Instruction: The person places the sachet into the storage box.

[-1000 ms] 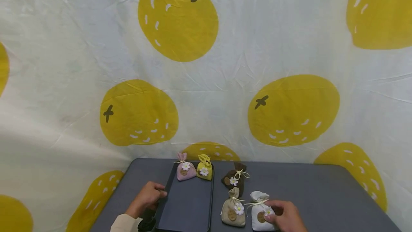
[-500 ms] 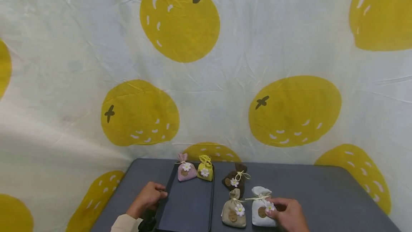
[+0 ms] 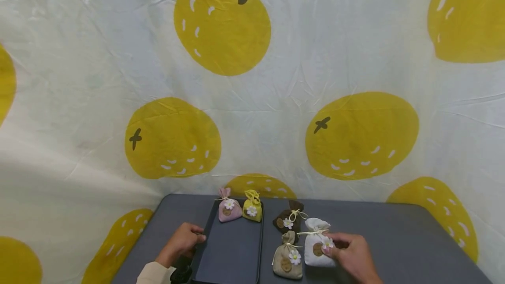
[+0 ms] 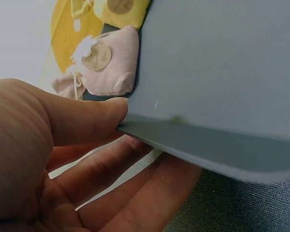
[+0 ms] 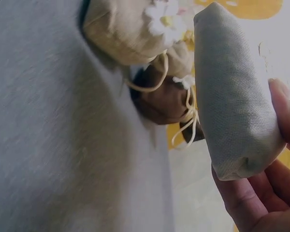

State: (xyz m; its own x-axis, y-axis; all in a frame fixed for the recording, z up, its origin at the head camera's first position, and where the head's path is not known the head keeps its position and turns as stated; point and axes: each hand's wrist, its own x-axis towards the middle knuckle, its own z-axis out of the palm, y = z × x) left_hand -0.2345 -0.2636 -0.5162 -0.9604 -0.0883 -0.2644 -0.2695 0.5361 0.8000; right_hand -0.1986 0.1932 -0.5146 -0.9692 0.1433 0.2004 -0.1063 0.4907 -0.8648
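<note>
My right hand (image 3: pixel 352 253) pinches a white cloth drawstring pouch (image 3: pixel 313 255) by its side; the right wrist view shows the pouch (image 5: pixel 237 96) lifted off the table. Its front carries a white flower and a round brown tag. At the left, my left hand (image 3: pixel 184 241) grips the side rim of a dark grey tray (image 3: pixel 229 253), thumb (image 4: pixel 94 118) above and fingers beneath. A pink pouch (image 3: pixel 229 210) and a yellow pouch (image 3: pixel 252 208) lie side by side at the tray's far end. Just left of the white pouch, a beige pouch (image 3: pixel 286 261) rests on the table.
A dark brown pouch (image 3: pixel 289 216) lies behind the beige one, right of the tray. All of this is on a grey table (image 3: pixel 394 240). Behind the table hangs a white curtain (image 3: pixel 268 143) printed with yellow fruit.
The white pouch has risen off the table in my right hand and shifted slightly left, close to the brown and beige pouches. My left hand stays on the tray rim.
</note>
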